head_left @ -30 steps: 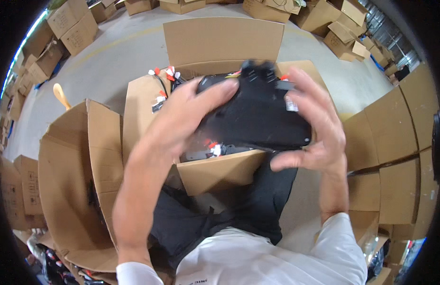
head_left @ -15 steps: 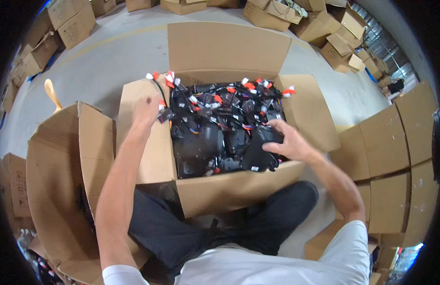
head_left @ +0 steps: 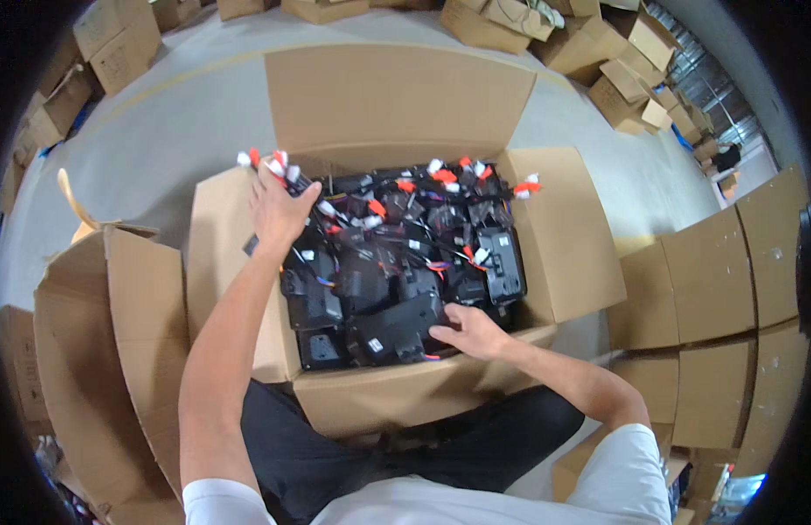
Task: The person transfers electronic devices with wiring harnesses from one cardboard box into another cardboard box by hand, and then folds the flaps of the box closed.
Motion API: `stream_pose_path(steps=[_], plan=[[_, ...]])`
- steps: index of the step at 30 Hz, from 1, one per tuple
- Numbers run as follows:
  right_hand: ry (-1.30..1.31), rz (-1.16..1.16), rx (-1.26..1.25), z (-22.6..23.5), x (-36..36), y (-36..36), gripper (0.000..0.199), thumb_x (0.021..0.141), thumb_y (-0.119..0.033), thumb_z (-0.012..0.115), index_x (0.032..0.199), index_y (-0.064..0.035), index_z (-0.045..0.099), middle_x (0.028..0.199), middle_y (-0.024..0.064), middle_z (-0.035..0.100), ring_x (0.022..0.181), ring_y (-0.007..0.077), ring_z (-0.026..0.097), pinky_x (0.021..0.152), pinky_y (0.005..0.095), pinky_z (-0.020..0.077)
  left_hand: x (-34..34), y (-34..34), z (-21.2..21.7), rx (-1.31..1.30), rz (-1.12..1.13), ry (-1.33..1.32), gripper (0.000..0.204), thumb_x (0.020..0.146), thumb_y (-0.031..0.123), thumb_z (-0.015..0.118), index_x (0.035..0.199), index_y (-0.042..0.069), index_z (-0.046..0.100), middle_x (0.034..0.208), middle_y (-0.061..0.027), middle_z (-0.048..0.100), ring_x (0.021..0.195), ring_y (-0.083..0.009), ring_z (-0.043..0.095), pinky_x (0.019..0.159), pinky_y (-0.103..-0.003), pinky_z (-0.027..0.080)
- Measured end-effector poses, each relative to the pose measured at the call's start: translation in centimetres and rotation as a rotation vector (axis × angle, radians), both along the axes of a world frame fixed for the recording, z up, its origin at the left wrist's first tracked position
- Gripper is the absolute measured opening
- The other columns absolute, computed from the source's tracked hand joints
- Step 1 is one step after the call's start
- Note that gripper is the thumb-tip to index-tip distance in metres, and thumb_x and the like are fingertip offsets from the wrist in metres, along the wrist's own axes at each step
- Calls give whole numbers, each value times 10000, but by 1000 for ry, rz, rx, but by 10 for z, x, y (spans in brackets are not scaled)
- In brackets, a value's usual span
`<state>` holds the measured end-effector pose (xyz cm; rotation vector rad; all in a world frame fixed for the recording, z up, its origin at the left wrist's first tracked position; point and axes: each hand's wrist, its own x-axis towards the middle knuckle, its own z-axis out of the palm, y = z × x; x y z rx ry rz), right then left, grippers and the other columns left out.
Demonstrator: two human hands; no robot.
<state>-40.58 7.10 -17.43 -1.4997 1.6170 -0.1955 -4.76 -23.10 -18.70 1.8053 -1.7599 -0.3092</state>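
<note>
An open cardboard box (head_left: 563,236) in front of me is full of black electronic modules (head_left: 405,262) with wires and red and white plug connectors. My left hand (head_left: 279,206) reaches to the box's far left corner and closes on a bundle of wires with red and white connectors (head_left: 270,162). Near the front edge, my right hand (head_left: 471,331) presses on a flat black module (head_left: 397,325) lying on top of the pile, fingers spread over its end.
A second open cardboard box (head_left: 99,350) stands at my left. More stacked boxes (head_left: 729,306) stand at the right and along the far side (head_left: 545,26) on the grey concrete floor (head_left: 178,114). My legs in dark trousers (head_left: 405,455) are under the box's front flap.
A second ago both hands held a black module up above the box. It has been lowered into the box; my left hand moved to the far left corner, my right stays on the module.
</note>
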Motion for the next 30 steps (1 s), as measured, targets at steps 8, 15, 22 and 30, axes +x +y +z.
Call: stream_pose_path(steps=[8,15,22,30], plan=[[152,295,-488,40,15,-17,757,1124,-485,796,1612,66,618,1637,294,659,1550,460,617,1265,517,539,-36,0,-46,-155,-539,-117,753,944,-24,667,1684,-69,539,1714,-303,598,1636,-454,545,1385,-569,412],[142,83,-860,61,-35,-115,411,1055,-304,874,1351,-39,768,1342,196,784,1203,439,760,1033,529,635,-30,36,22,-293,-853,-117,370,1034,57,744,1385,-58,772,1603,-272,695,1512,-453,645,1328,-544,480],[888,376,-1003,20,-205,-204,583,1110,-573,738,1341,-41,791,1326,216,808,1342,446,731,1234,583,524,60,2,-4,-117,-77,-25,575,1177,328,688,1566,-95,665,1604,-313,682,1539,-480,611,1298,-563,483],[742,301,-428,65,-116,-78,502,1106,-517,773,1243,-34,798,1212,210,827,1202,434,796,1025,546,638,3,-89,-18,97,-54,-237,634,1006,441,867,1414,-31,755,1495,-298,769,1449,-471,694,1241,-576,525]])
